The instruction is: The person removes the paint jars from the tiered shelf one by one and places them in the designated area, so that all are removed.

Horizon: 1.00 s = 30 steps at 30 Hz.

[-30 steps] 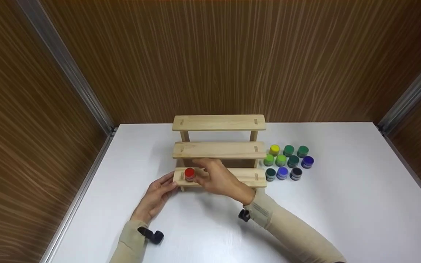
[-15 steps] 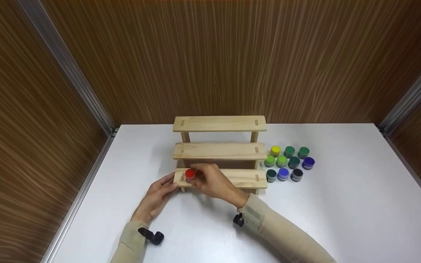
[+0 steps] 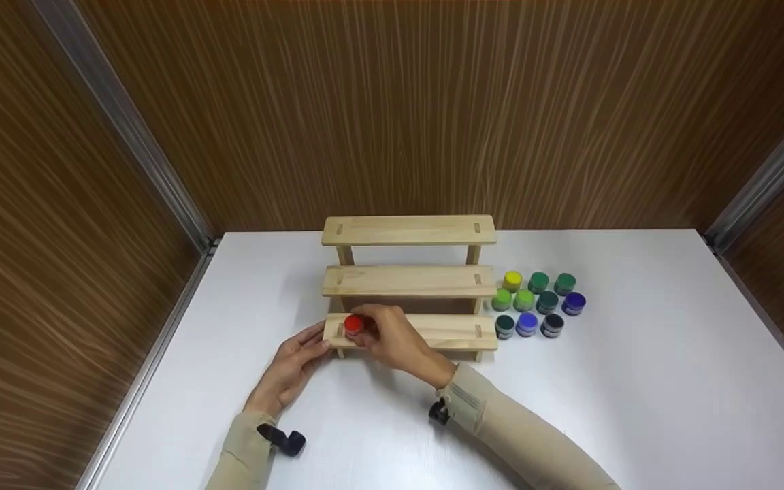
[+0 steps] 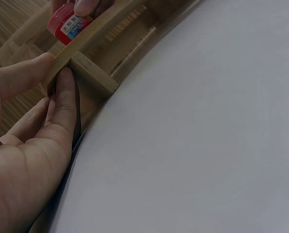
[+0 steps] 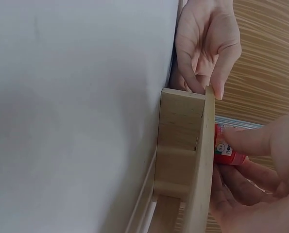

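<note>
A three-tier wooden stand (image 3: pixel 409 280) is on the white table. On the left end of its lowest shelf sits a small red paint jar (image 3: pixel 353 324) with a printed label, seen closely in the left wrist view as the labelled jar (image 4: pixel 69 24). My right hand (image 3: pixel 399 344) pinches this jar between thumb and fingers from its right side. With thumb on top and fingers beneath, my left hand (image 3: pixel 290 371) grips the left end of that same shelf; the right wrist view shows this left hand (image 5: pixel 207 43) at the board's end.
Right of the stand, several paint jars stand grouped on the table: yellow (image 3: pixel 512 281), light green (image 3: pixel 501 299), dark green (image 3: pixel 547 302), purple (image 3: pixel 574 303), lilac (image 3: pixel 527 324) and black (image 3: pixel 552 325). A wood-grain wall (image 3: pixel 392 116) rises behind the table.
My right hand has come in from beside the red paint jar and taken hold of it, shifting slightly left. My left hand keeps its grip on the shelf end.
</note>
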Tool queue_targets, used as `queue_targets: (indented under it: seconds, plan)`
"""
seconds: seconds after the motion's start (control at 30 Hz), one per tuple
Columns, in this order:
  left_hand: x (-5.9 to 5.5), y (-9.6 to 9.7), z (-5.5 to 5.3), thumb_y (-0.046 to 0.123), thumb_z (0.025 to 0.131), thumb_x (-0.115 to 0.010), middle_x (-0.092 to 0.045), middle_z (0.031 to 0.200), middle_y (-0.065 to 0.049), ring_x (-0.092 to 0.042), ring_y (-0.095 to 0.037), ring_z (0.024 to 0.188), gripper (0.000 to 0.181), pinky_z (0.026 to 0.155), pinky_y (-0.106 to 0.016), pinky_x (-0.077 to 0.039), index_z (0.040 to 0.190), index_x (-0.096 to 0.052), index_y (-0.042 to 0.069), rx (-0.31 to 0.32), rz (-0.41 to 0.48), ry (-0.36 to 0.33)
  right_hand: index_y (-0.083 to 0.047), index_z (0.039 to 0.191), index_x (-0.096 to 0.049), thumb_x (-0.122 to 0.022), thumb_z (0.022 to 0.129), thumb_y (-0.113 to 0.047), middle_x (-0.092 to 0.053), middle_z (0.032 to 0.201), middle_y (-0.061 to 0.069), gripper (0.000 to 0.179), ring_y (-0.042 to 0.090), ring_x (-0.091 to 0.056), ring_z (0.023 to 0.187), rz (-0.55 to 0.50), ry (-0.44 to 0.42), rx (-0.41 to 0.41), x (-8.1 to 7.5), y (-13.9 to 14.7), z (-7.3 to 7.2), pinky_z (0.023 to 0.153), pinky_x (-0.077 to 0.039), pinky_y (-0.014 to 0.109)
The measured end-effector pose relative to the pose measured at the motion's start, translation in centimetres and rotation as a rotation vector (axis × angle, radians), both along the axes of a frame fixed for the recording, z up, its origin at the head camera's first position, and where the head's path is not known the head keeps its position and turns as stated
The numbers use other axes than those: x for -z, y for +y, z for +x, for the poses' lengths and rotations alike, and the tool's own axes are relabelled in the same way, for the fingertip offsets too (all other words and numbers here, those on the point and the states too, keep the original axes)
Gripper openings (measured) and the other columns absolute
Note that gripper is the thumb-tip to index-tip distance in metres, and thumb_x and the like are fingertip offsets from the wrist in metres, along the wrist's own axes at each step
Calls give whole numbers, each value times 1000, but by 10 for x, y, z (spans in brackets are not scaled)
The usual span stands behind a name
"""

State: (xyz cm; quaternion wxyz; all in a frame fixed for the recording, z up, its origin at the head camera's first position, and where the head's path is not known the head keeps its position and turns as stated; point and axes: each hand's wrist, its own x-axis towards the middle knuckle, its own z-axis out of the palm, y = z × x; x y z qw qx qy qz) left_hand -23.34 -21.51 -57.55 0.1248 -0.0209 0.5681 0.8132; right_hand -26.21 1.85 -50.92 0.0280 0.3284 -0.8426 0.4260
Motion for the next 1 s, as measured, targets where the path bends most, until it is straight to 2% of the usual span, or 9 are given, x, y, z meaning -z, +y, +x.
queue_targets:
  seconds: [0.2,0.43,0.73,1.0]
  plan:
    - [1,0,0,-2,105,-62,-29,171,-28,-45,-29,152,68,116,-25,-50,163,-28,-10,12,7,2,3,124,-74,-79,92,4,-78,108,13,32,18,-73,91,-12,-29,-2,-4,4,0,78,-64,28]
    - [0,-1,0,-2,104,-63,-31,170,-28,-50,-27,148,67,116,-26,-51,162,-31,-9,0,9,-6,3,121,-74,-76,89,11,-78,109,15,33,26,-77,98,-74,-57,-33,-16,17,2,84,-66,26]
    - [-1,0,1,-2,103,-64,-33,169,-29,-56,-23,143,66,113,-25,-53,161,-33,-9,-19,7,-7,4,120,-74,-78,91,8,-78,109,16,30,28,-77,100,-105,5,-49,-28,41,7,87,-68,39]
    - [1,0,0,-3,104,-61,-31,170,-29,-51,-26,147,66,113,-24,-53,162,-30,-10,-5,2,5,4,120,-74,-79,90,7,-78,111,16,31,29,-76,101,-116,26,-37,-35,62,11,89,-68,41]
